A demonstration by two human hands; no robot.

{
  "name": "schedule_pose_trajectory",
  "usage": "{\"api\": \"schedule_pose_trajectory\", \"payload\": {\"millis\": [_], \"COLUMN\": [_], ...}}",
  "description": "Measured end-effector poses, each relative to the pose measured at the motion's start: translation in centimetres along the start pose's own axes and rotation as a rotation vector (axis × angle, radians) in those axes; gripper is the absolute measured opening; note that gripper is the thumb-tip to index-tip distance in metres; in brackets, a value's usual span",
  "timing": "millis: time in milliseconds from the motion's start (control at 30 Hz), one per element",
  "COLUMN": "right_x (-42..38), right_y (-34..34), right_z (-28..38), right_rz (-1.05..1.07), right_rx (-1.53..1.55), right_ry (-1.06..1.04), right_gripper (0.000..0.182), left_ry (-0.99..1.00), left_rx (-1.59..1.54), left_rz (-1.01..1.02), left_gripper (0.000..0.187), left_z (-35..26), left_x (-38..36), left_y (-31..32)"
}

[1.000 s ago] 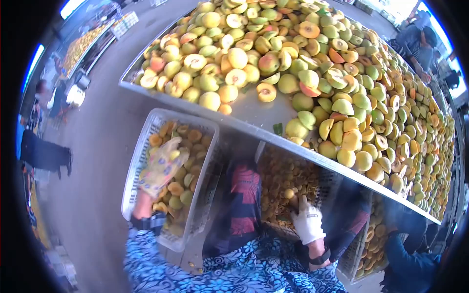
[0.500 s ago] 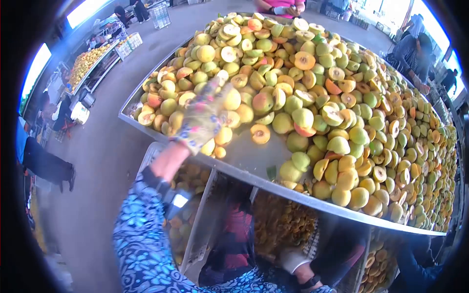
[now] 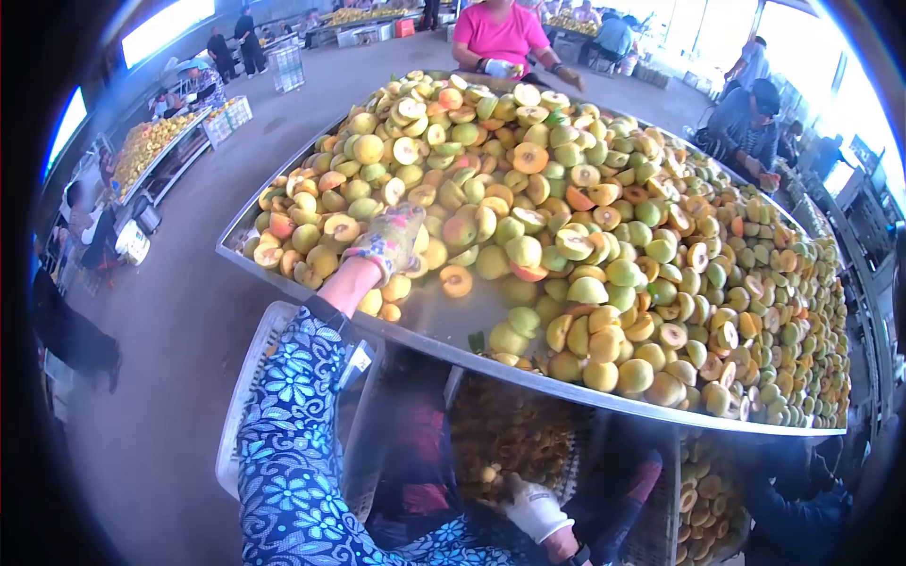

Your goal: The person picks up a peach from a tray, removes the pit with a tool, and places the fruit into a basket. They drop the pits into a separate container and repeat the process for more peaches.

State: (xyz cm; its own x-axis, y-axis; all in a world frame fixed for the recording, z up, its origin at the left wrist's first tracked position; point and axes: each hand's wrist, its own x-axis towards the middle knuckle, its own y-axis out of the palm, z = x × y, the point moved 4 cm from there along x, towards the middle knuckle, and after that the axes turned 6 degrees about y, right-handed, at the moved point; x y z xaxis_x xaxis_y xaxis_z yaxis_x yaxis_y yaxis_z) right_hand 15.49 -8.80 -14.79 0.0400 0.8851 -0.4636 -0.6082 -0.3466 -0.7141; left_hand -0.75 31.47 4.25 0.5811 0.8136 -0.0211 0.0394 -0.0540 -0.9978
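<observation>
A big metal table (image 3: pixel 429 341) is heaped with halved yellow-green peaches (image 3: pixel 604 236). My left hand (image 3: pixel 390 241), in a floral glove, lies on the fruit near the table's front left edge, fingers curled over a peach half. My right hand (image 3: pixel 534 509), in a white glove, is low under the table's front edge. It hovers over a mesh basket (image 3: pixel 505 424) of small orange-brown fruit pieces. What it holds is hidden. My blue flowered sleeve (image 3: pixel 293 443) fills the lower left.
A white plastic crate (image 3: pixel 243 401) stands under my left arm, and another basket of peach halves (image 3: pixel 703 486) sits at the lower right. A person in pink (image 3: pixel 498 36) and a person in dark clothes (image 3: pixel 746 118) work at the far side. More fruit tables (image 3: pixel 151 141) stand at the left.
My left hand rose from the white crate to the table and has come down with curled fingers on the peaches. The view tilted up. My right hand stayed at the basket below.
</observation>
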Motion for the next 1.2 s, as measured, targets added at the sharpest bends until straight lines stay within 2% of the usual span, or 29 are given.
{"api": "schedule_pose_trajectory", "payload": {"millis": [33,100,200,233,300,333,367,433,500,533,567,600,633,700,733,767,833,867,933,1000,1100,1200], "right_x": [-0.7,-1.8,-1.7,-1.2,-1.0,-0.3,-0.2,-1.5,-1.0,-0.7,-0.5,-1.0,-1.6,-2.0,-1.9,-2.0,-2.8,-3.4,-4.7,-5.5,-5.4,-5.1], "right_y": [-0.6,-1.0,-0.5,0.2,0.9,1.2,0.8,-2.1,-2.4,-2.6,-3.1,-4.6,-6.2,-7.9,-8.3,-8.3,-9.3,-9.8,-10.8,-11.1,-10.6,-9.8], "right_z": [0.3,0.8,0.4,0.1,-0.6,-1.2,-1.8,1.7,0.0,0.0,0.2,2.0,4.0,6.1,6.8,6.9,8.9,9.8,11.7,12.9,13.8,13.5], "right_rz": [-0.021,-0.002,-0.095,-0.046,0.004,0.028,-0.053,0.138,-0.101,-0.112,-0.156,-0.045,0.069,0.088,-0.181,-0.204,-0.088,-0.081,-0.038,-0.034,-0.087,-0.143], "right_rx": [-0.007,0.069,0.144,0.073,-0.166,-0.047,0.133,0.745,0.166,-0.019,-0.007,0.341,0.686,0.628,0.205,0.186,0.503,0.512,0.533,0.537,0.526,0.528], "right_ry": [0.000,0.036,0.007,0.038,-0.041,-0.004,-0.019,0.071,-0.109,-0.044,0.004,0.040,0.081,0.007,-0.252,-0.266,-0.280,-0.273,-0.406,-0.402,-0.421,-0.426], "right_gripper": [0.034,0.037,0.040,0.036,0.030,0.029,0.031,0.034,0.034,0.034,0.032,0.030,0.028,0.023,0.021,0.021,0.023,0.023,0.022,0.022,0.024,0.025], "left_ry": [0.096,0.217,0.222,0.228,-0.075,-0.052,-0.057,0.038,0.003,-0.038,-0.083,-0.009,-0.036,0.049,0.113,0.093,0.016,-0.110,-0.138,-0.152,-0.248,-0.214], "left_rx": [0.163,0.081,0.077,0.067,-0.450,-0.579,-0.580,-1.696,-1.672,-1.822,-1.970,-2.133,-2.134,-2.294,-2.350,-2.353,-2.230,-2.060,-1.911,-1.823,-1.842,-1.802], "left_rz": [-0.032,-0.190,-0.310,-0.301,-0.185,-0.355,-0.349,-0.511,-0.524,-0.472,-0.420,-0.504,-0.507,-0.596,-0.643,-0.633,-0.607,-0.644,-0.664,-0.647,-0.546,-0.596], "left_gripper": [0.076,0.055,0.050,0.050,0.054,0.041,0.041,0.038,0.040,0.041,0.043,0.042,0.042,0.045,0.054,0.054,0.066,0.074,0.077,0.077,0.066,0.052], "left_z": [0.3,1.1,0.2,-1.3,-2.3,-2.3,-2.3,-3.3,-4.0,-4.5,-4.9,-5.8,-6.9,-9.0,-9.6,-10.0,-10.6,-11.3,-12.9,-14.3,-16.0,-17.2], "left_x": [0.2,-1.2,-2.7,-3.8,-5.3,-6.2,-7.3,-10.6,-14.2,-16.1,-17.8,-18.7,-19.8,-22.0,-22.4,-23.0,-24.1,-24.4,-24.8,-25.4,-26.3,-26.8], "left_y": [1.3,3.3,4.5,3.4,1.7,2.0,3.0,3.8,4.5,5.2,6.1,7.4,7.4,6.0,6.4,6.9,7.5,7.4,7.1,6.5,6.1,5.8]}}
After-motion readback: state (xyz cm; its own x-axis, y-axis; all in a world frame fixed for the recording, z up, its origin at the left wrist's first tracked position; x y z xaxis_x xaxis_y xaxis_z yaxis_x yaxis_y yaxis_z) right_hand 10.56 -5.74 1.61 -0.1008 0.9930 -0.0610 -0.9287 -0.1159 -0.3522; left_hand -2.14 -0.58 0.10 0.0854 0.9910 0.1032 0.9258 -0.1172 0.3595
